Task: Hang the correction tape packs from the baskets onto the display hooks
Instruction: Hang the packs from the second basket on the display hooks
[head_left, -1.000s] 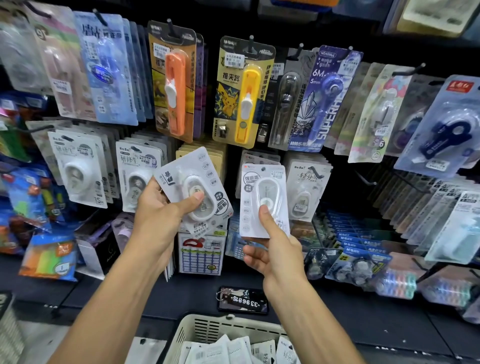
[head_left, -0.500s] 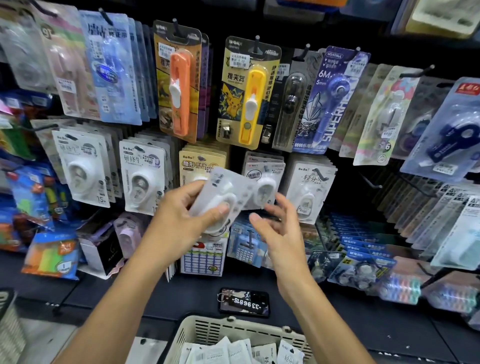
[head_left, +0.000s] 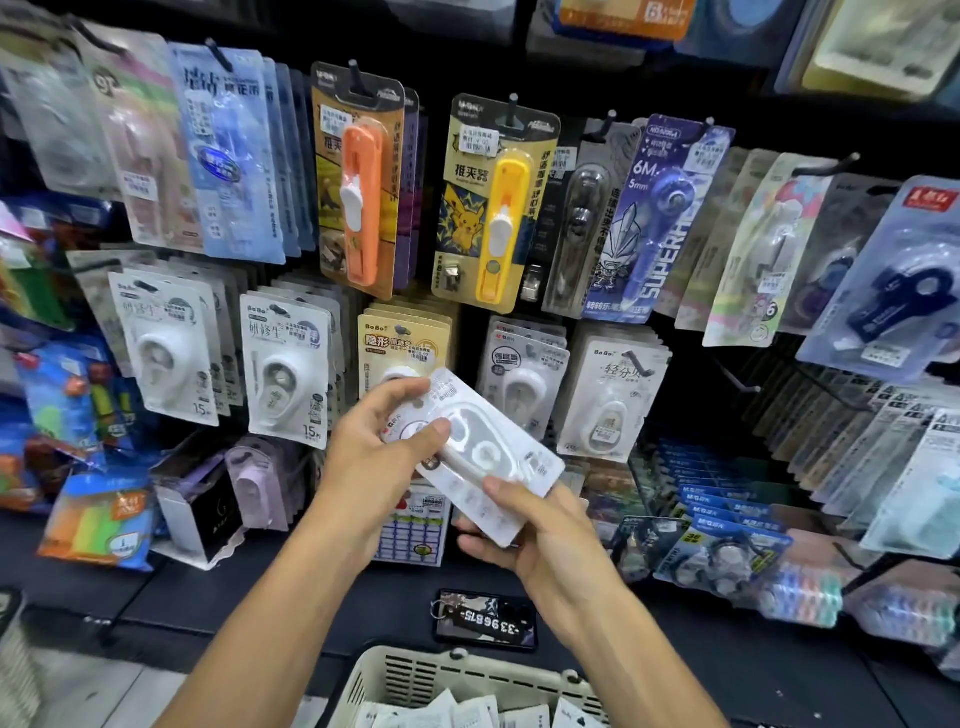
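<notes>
Both hands hold one white pack (head_left: 485, 460), tilted, its long axis running from upper left to lower right in front of the middle of the display. The left hand (head_left: 387, 452) pinches the upper-left end, thumb on the face beside the blister, fingers curled behind the card. The right hand (head_left: 524, 530) takes the lower-right end, thumb pressed on the near edge of the card, fingers cupped underneath. Whether a second pack lies behind the first I cannot tell.

The pack looks light: a thin card with a clear plastic bubble over a small tape dispenser. The card is probably stiff enough to hold flat but would bend if squeezed at a corner; the glossy bubble seems slippery, so the flat card margin is the safer hold. For hanging, a pinch just below the hang hole at the card's top should keep the hole free and let the pack swing straight onto a hook. The hole itself is hidden by the left fingers.

Behind the hands, to the right, hangs a row of matching packs (head_left: 524, 379) on a hook, likely the target. Left of it hang yellow packs (head_left: 402, 345). Near the bottom edge, the basket (head_left: 452, 675) holds more packs. A phone (head_left: 485, 621) lies on the shelf between basket and display.
</notes>
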